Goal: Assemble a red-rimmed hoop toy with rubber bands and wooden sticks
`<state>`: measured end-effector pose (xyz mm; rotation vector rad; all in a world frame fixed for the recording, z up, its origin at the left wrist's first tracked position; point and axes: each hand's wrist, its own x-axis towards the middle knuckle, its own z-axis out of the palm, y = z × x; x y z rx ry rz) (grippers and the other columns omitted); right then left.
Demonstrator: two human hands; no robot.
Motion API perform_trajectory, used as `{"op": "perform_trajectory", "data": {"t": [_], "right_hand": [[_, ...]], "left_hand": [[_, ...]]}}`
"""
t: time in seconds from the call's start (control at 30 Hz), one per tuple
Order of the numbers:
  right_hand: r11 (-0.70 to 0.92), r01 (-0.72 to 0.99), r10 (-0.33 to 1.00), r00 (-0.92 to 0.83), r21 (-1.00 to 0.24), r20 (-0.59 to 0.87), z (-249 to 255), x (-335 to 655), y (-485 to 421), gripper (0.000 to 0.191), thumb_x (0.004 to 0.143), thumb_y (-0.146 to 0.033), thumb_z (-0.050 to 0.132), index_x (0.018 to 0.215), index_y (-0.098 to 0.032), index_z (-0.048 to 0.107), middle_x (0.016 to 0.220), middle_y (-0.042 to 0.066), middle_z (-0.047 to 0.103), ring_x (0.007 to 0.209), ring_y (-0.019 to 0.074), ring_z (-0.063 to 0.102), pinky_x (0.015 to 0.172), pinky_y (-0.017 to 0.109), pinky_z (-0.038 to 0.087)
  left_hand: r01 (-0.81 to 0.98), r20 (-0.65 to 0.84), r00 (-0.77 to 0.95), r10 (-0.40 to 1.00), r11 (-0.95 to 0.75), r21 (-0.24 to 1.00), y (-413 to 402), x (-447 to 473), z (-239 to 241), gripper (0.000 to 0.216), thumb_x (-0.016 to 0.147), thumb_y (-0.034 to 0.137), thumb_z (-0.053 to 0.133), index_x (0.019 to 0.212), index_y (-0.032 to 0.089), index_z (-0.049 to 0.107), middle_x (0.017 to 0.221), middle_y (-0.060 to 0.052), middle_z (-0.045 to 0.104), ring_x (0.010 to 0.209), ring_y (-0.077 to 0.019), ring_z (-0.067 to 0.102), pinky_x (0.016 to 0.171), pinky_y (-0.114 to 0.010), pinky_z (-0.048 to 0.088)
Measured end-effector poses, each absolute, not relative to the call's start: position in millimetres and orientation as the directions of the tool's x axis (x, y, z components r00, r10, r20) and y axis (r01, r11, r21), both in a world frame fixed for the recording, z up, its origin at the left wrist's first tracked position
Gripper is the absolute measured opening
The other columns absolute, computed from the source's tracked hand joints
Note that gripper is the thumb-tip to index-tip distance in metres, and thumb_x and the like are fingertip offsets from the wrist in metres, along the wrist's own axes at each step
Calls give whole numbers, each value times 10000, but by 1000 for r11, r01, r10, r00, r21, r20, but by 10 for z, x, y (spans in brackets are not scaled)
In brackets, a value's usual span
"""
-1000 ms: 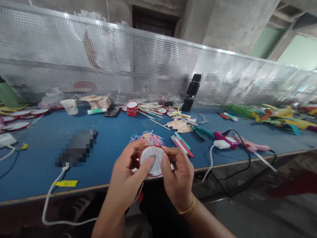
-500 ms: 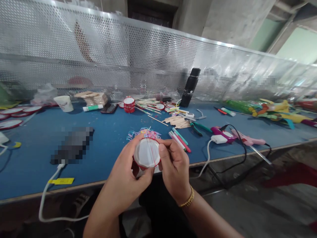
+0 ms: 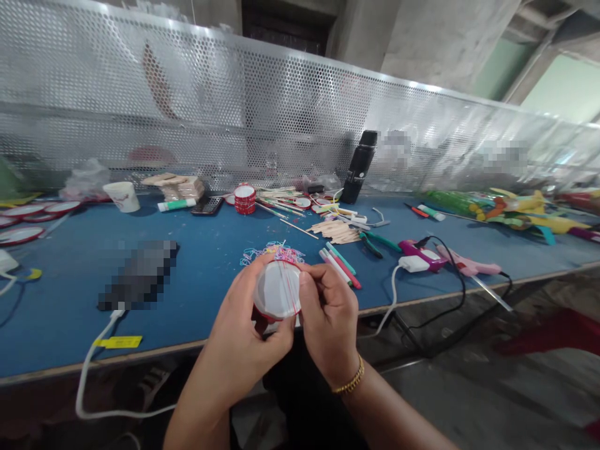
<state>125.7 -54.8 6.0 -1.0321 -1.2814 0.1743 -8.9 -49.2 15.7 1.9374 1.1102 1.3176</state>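
Note:
A small round drum (image 3: 276, 290) with a whitish face and a red rim is held just off the table's front edge. My left hand (image 3: 241, 337) is closed around its left side and lower edge, thumb underneath. At the right edge, my right hand (image 3: 330, 319) has its thumb and bent forefinger pinched on the rim. Thin reddish strands (image 3: 291, 289) run across the right part of the face, close to my right thumb; whether the fingers grip them too is hidden. Right behind the drum lies a heap of small colourful rubber bands (image 3: 285, 251).
Felt pens (image 3: 340, 265), wooden sticks (image 3: 340, 230), green-handled pliers (image 3: 375, 244) and pink and purple glue guns (image 3: 469, 261) lie to the right. Red-rimmed drums (image 3: 244, 200) are stacked behind. A cabled phone (image 3: 140, 275) lies left; a black bottle (image 3: 360, 167) stands by the mesh screen.
The drum has turned or tilted slightly in my hands, and the reddish strands across its face look a little more spread. Both hands keep nearly the same hold.

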Motion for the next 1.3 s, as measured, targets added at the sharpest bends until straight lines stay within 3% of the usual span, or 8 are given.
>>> {"op": "perform_trajectory", "data": {"t": [0.23,0.43,0.6,0.87,1.0,1.1,1.2,1.3], "right_hand": [[556,453,618,336,-697,711,25,1313,-490,143,968,-237,525,929,-195,656,789,2,658,665,112,608,624,243,508],[563,423,628,338,-709,701,8,1319,-486,148,968,-225,523,949,-197,666,797,0,667,672,111,616,626,237,511],[541,469,601,366,-699,711,4,1293,-500,150,961,-222,525,867,-186,637,760,-9,650,633,101,587,585,222,486],[518,513,568,392,-685,723,-7,1237,-542,151,958,-225,526,871,-185,643,741,-10,655,598,99,600,541,198,480],[534,565,531,355,-629,769,-33,1257,-550,136,964,-210,525,915,-185,650,771,0,674,636,109,641,568,202,497],[570,635,476,262,-521,840,-83,1278,-591,116,960,-182,535,973,-192,650,786,-6,688,652,108,661,621,212,515],[610,678,425,158,-411,891,-142,1285,-650,144,950,-151,540,1034,-194,648,803,-5,709,667,110,679,655,220,527],[617,711,382,106,-339,918,-177,1284,-685,164,946,-141,540,1061,-192,645,803,1,722,666,115,686,648,224,530]], "left_hand": [[416,516,288,807,-591,691,-467,-210,178,819,776,304,761,1520,306,417,1483,-107,542,1308,-317,570,1050,-435,515],[396,514,294,806,-592,701,-449,-221,219,658,780,256,717,1408,264,523,1379,-108,611,1111,-270,675,786,-315,608],[446,569,301,765,-641,625,-447,-205,201,658,767,220,692,1394,242,494,1369,-101,608,1197,-277,629,963,-396,565],[447,641,344,686,-720,531,-437,-201,219,608,749,155,670,1325,250,503,1287,-86,643,1144,-258,640,981,-417,545],[374,590,331,736,-677,634,-444,-230,213,625,757,178,707,1345,267,518,1318,-84,636,1145,-260,642,953,-392,552],[184,512,280,812,-569,802,-436,-274,191,498,843,290,688,1324,257,563,1161,-73,691,940,-205,687,759,-296,577],[11,440,211,873,-453,892,-415,-306,161,256,924,369,614,1131,231,672,883,-27,692,699,-130,628,597,-218,511],[-69,399,174,900,-393,917,-393,-317,134,188,911,386,640,916,208,699,744,-1,649,615,-102,556,542,-191,452]]}}
